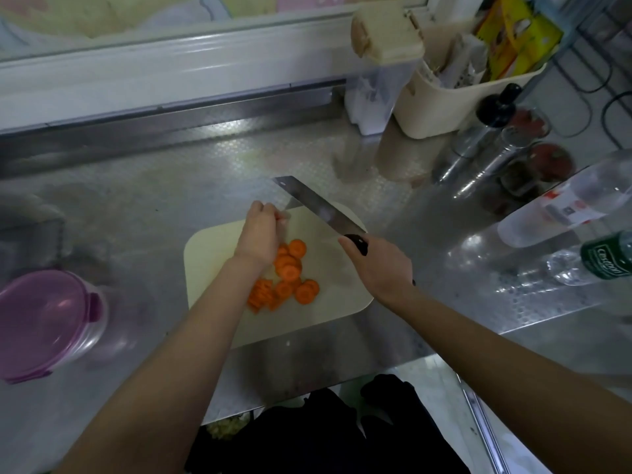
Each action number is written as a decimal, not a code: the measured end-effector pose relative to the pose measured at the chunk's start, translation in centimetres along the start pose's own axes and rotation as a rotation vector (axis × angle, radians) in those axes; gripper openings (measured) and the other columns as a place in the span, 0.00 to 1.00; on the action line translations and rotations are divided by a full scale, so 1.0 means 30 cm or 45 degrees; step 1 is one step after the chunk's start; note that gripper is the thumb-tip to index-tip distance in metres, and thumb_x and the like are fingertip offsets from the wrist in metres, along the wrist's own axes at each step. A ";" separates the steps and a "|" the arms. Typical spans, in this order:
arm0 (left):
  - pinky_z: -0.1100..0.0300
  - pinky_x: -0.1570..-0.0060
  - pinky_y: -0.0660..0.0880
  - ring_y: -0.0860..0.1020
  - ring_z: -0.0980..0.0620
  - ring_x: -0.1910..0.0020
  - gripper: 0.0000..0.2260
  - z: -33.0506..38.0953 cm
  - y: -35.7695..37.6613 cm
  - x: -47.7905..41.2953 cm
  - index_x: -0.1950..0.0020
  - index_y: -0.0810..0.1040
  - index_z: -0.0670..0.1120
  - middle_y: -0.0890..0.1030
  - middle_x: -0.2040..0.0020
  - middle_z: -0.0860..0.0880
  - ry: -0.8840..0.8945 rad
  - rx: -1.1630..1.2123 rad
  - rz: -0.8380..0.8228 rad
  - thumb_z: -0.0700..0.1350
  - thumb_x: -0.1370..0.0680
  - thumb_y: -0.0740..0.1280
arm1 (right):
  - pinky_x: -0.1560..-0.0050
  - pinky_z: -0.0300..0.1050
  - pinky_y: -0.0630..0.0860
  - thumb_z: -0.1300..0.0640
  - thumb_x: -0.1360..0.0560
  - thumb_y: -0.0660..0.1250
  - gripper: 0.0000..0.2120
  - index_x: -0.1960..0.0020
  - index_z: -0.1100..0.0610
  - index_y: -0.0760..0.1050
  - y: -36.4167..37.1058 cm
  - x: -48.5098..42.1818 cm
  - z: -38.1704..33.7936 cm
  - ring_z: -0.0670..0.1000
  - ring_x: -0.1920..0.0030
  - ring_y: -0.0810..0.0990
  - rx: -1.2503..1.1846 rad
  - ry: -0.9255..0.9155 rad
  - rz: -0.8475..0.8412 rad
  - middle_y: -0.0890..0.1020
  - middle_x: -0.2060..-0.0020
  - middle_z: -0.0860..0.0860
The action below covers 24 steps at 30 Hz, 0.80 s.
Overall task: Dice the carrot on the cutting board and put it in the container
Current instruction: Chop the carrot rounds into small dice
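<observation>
Orange carrot rounds need small cuts. Right hand grips the big steel knife; left hand curls, maybe empty. Keep it tucked.

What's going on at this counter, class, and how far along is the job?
A person is cutting carrot on a steel counter. The right hand grips a cleaver by its black handle. The left hand, fingers curled, is at the blade; whether it holds anything is unclear. The carrot slices lie piled on the cutting board as rounds, not yet diced. The container sits to the left, purple lid on.
</observation>
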<state>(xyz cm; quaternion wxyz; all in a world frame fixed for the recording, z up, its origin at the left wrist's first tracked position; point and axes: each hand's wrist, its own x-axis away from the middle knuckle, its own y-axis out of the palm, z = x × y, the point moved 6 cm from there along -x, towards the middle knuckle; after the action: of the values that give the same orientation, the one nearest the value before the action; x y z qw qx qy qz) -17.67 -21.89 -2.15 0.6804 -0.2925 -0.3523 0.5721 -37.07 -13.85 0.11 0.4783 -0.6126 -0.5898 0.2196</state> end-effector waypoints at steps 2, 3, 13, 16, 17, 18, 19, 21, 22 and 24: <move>0.63 0.50 0.63 0.71 0.44 0.50 0.06 -0.012 -0.046 0.037 0.48 0.72 0.35 0.71 0.47 0.37 0.057 0.050 0.061 0.35 0.20 0.57 | 0.58 0.42 0.67 0.36 0.23 0.54 0.23 0.45 0.52 0.76 0.012 0.018 -0.004 0.50 0.57 0.76 -0.033 -0.018 -0.011 0.81 0.54 0.51; 0.64 0.52 0.62 0.70 0.46 0.52 0.06 -0.027 -0.065 0.061 0.49 0.72 0.36 0.71 0.49 0.39 0.069 0.073 0.079 0.35 0.20 0.57 | 0.58 0.42 0.67 0.36 0.23 0.54 0.23 0.45 0.52 0.76 0.021 0.025 -0.008 0.50 0.56 0.77 -0.047 -0.026 -0.019 0.81 0.55 0.51; 0.62 0.45 0.62 0.72 0.40 0.49 0.03 -0.179 -0.027 0.235 0.52 0.77 0.38 0.74 0.52 0.40 0.153 -0.075 -0.042 0.34 0.25 0.65 | 0.59 0.43 0.67 0.36 0.23 0.54 0.21 0.53 0.52 0.73 0.092 0.101 -0.064 0.51 0.58 0.77 -0.083 -0.092 -0.117 0.76 0.61 0.48; 0.66 0.44 0.61 0.72 0.42 0.47 0.10 -0.165 -0.026 0.277 0.46 0.77 0.39 0.75 0.49 0.41 0.285 -0.115 -0.129 0.33 0.27 0.66 | 0.60 0.43 0.66 0.36 0.23 0.55 0.20 0.54 0.52 0.73 0.098 0.117 -0.080 0.49 0.60 0.74 -0.082 -0.113 -0.116 0.76 0.62 0.47; 0.65 0.43 0.61 0.73 0.42 0.45 0.13 -0.165 -0.027 0.291 0.44 0.77 0.39 0.75 0.47 0.42 0.325 -0.149 -0.167 0.35 0.28 0.68 | 0.60 0.43 0.66 0.36 0.23 0.55 0.20 0.53 0.52 0.73 0.100 0.122 -0.083 0.49 0.60 0.74 -0.082 -0.118 -0.113 0.76 0.61 0.47; 0.63 0.39 0.61 0.73 0.42 0.42 0.17 -0.167 -0.024 0.303 0.41 0.76 0.40 0.76 0.45 0.42 0.369 -0.204 -0.205 0.39 0.29 0.70 | 0.60 0.43 0.66 0.37 0.23 0.55 0.21 0.53 0.53 0.74 0.104 0.126 -0.085 0.49 0.60 0.74 -0.080 -0.122 -0.111 0.76 0.61 0.48; 0.59 0.34 0.60 0.71 0.42 0.38 0.22 -0.169 -0.020 0.314 0.38 0.74 0.42 0.75 0.41 0.42 0.423 -0.276 -0.245 0.44 0.30 0.72 | 0.59 0.43 0.67 0.36 0.23 0.55 0.22 0.53 0.53 0.75 0.106 0.130 -0.085 0.49 0.59 0.75 -0.078 -0.125 -0.109 0.77 0.61 0.48; 0.54 0.27 0.50 0.65 0.44 0.29 0.30 -0.172 -0.004 0.331 0.32 0.70 0.44 0.72 0.34 0.44 0.532 -0.404 -0.322 0.52 0.31 0.73 | 0.60 0.43 0.67 0.36 0.23 0.55 0.22 0.53 0.54 0.75 0.114 0.136 -0.084 0.50 0.59 0.76 -0.089 -0.125 -0.113 0.77 0.61 0.49; 0.55 0.27 0.45 0.62 0.46 0.27 0.32 -0.174 0.002 0.334 0.31 0.69 0.44 0.70 0.32 0.45 0.577 -0.437 -0.348 0.54 0.31 0.73 | 0.61 0.43 0.67 0.36 0.24 0.55 0.22 0.54 0.54 0.75 0.117 0.140 -0.085 0.51 0.59 0.77 -0.096 -0.126 -0.115 0.77 0.61 0.49; 0.55 0.27 0.43 0.63 0.46 0.28 0.33 -0.172 0.003 0.337 0.32 0.70 0.44 0.71 0.32 0.45 0.645 -0.459 -0.343 0.55 0.32 0.74 | 0.61 0.44 0.67 0.36 0.24 0.55 0.22 0.55 0.54 0.74 0.124 0.145 -0.085 0.51 0.59 0.77 -0.101 -0.127 -0.113 0.78 0.62 0.49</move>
<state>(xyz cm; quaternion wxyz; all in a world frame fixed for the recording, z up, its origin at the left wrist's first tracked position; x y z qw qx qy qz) -12.54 -11.91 -3.76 0.7532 -0.4917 -0.3031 0.3147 -32.14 -10.05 -0.63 0.4329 -0.5927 -0.6476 0.2050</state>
